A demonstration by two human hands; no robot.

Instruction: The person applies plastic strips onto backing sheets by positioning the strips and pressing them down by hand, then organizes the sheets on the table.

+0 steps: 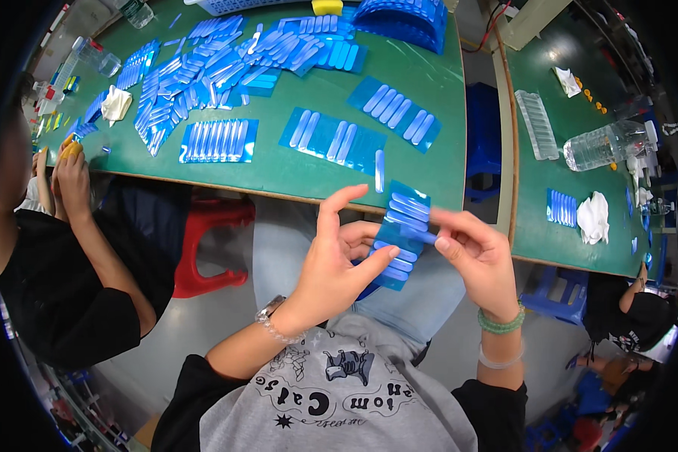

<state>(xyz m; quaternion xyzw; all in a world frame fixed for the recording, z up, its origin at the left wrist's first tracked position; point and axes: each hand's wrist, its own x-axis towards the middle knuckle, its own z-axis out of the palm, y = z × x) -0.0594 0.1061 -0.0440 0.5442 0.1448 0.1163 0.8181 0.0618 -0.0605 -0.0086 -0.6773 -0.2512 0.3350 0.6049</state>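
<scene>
Above my lap, my left hand (335, 260) grips a translucent blue film sheet (408, 192) by its left side, thumb on top and index finger raised. Rounded oblong blue strips lie across this sheet in two groups, with a gap between them. My right hand (478, 264) pinches the end of one blue strip (423, 236) at the sheet's right edge; whether that strip is stuck to the sheet I cannot tell. A single loose strip (380, 172) lies by the table edge, just beyond my hands.
On the green table (294, 102) lie film sheets with strips (331, 137), a large pile of them (203, 71), a blue tray (403, 22) and a yellow block (327, 7). A person (68, 279) works at left beside a red stool (203, 248). Another table (535, 233) holds a bottle (606, 145).
</scene>
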